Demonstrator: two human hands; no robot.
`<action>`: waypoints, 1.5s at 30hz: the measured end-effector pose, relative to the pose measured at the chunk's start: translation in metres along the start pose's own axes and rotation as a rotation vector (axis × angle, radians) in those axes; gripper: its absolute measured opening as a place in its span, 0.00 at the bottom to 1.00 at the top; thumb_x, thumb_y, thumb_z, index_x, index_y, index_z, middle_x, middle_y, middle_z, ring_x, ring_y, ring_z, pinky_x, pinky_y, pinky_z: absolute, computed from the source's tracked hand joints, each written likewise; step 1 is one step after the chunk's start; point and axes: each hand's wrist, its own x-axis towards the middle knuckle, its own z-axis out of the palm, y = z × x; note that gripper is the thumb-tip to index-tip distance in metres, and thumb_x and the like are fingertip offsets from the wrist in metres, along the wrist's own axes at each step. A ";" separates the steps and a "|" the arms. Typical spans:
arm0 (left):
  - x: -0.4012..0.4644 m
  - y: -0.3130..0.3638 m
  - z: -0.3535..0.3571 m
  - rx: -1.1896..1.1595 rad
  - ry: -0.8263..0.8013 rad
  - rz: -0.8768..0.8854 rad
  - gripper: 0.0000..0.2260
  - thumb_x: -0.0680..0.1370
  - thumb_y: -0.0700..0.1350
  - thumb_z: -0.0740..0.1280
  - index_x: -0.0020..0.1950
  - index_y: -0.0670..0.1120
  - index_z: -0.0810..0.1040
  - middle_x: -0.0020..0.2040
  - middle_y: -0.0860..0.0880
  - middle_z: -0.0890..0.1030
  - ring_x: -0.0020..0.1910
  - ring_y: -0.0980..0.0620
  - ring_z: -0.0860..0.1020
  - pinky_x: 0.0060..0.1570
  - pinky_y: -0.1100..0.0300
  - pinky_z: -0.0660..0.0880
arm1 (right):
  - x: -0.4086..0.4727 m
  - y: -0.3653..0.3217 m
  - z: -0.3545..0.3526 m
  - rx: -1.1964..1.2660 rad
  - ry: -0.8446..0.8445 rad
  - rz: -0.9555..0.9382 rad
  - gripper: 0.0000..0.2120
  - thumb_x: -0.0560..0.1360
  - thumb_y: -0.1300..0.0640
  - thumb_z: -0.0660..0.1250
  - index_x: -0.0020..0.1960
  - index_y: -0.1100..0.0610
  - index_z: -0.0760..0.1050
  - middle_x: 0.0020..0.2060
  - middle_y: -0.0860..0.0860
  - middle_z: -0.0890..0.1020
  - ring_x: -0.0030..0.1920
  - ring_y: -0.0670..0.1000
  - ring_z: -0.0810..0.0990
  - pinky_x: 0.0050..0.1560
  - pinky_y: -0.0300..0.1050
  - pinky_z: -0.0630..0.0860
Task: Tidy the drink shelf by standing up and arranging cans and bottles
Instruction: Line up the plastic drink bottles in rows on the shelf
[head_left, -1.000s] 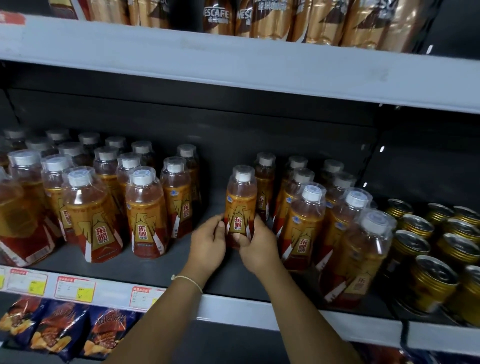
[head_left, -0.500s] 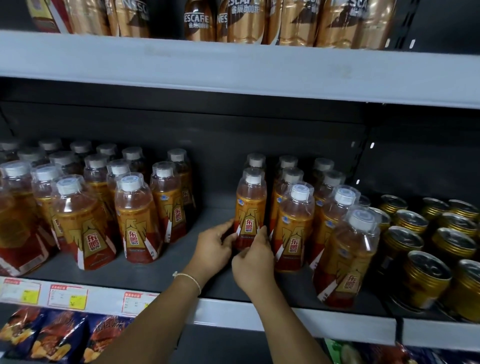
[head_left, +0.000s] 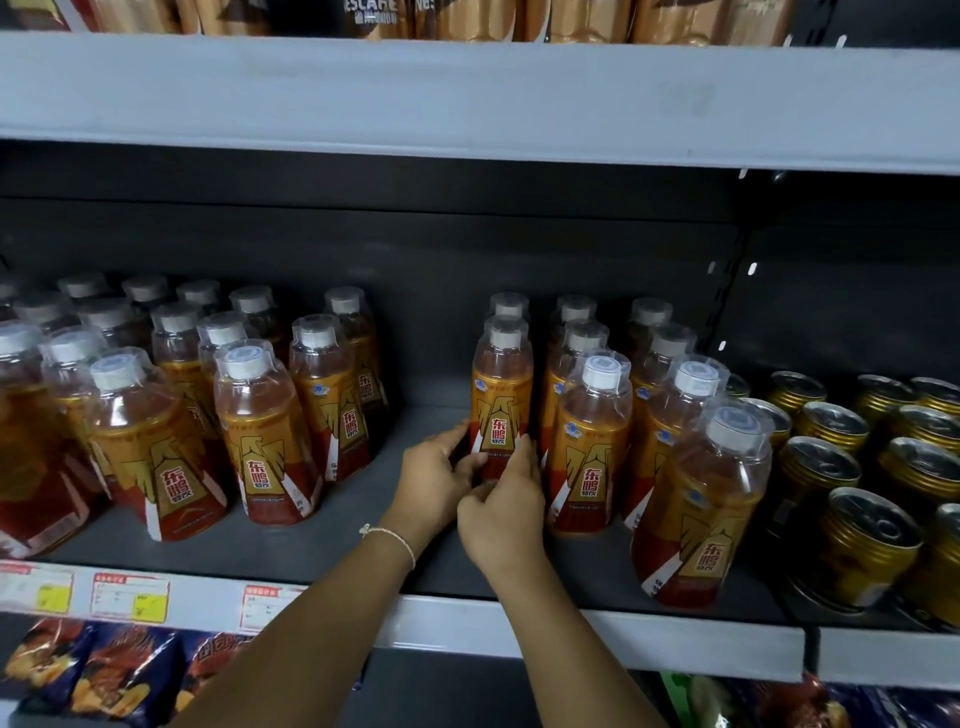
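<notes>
Upright on the dark shelf (head_left: 322, 530), an orange bottle (head_left: 502, 400) is grasped low down by both hands: the left hand (head_left: 434, 478) is curled round its left side, the right hand (head_left: 506, 512) pinches its right side, fingers (head_left: 522, 457) pressed to the label. Just beside it on the right, rows of matching bottles (head_left: 592, 441) are packed close; a second cluster (head_left: 265, 431) is set well apart on the left. Gold cans (head_left: 867, 545) are ranged further right.

Glossy clear plastic bottle (head_left: 502, 395); shiny metal cans (head_left: 872, 545).
</notes>
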 end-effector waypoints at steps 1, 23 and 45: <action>0.000 0.000 0.001 0.011 0.005 0.006 0.21 0.76 0.38 0.71 0.68 0.43 0.76 0.62 0.47 0.80 0.59 0.59 0.73 0.52 0.86 0.60 | -0.002 0.001 0.001 -0.005 0.007 -0.012 0.41 0.76 0.67 0.63 0.82 0.59 0.46 0.81 0.56 0.54 0.81 0.54 0.51 0.77 0.42 0.50; 0.000 0.000 -0.001 0.212 -0.014 0.040 0.22 0.77 0.46 0.70 0.71 0.44 0.73 0.59 0.42 0.81 0.60 0.45 0.77 0.56 0.70 0.64 | -0.003 0.002 0.001 -0.020 0.005 -0.017 0.40 0.76 0.68 0.62 0.82 0.61 0.46 0.81 0.58 0.54 0.81 0.55 0.51 0.75 0.39 0.48; -0.077 -0.008 -0.128 0.101 0.368 0.012 0.20 0.72 0.26 0.62 0.60 0.41 0.79 0.50 0.48 0.80 0.49 0.51 0.80 0.55 0.57 0.78 | 0.034 -0.057 0.087 0.002 -0.405 -0.237 0.28 0.71 0.58 0.75 0.69 0.51 0.71 0.63 0.52 0.81 0.65 0.54 0.79 0.69 0.51 0.74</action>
